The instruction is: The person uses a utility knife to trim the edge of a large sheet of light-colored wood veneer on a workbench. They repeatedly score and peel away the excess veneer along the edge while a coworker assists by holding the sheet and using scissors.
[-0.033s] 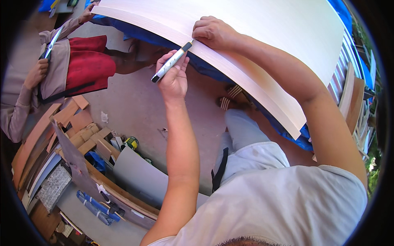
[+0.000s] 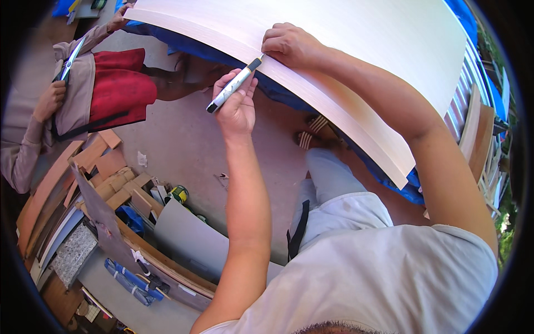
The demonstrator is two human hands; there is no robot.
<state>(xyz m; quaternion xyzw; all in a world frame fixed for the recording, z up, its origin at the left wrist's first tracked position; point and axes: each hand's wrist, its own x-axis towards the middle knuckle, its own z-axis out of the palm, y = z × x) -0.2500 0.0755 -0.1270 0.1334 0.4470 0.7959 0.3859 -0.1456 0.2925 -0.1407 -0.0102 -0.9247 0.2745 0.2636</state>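
My left hand (image 2: 236, 108) is closed round a white-and-black pen-shaped tool (image 2: 232, 89) with a thin tip, held slanting up to the right. Its tip reaches the near edge of a large pale panel (image 2: 378, 50). Right at that tip, my right hand (image 2: 289, 44) rests on the panel with curled, bunched fingers; what they pinch, if anything, is hidden. A pale wood-grain strip (image 2: 339, 106) runs along the panel's edge.
At left, a person (image 2: 119, 86) in red shorts holds scissors (image 2: 70, 60) and touches the panel's far-left corner. Blue sheeting (image 2: 206, 51) hangs under the panel. Wood offcuts (image 2: 111, 186) and a grey curved sheet (image 2: 186, 236) lie lower left. Boards (image 2: 475, 131) lean at right.
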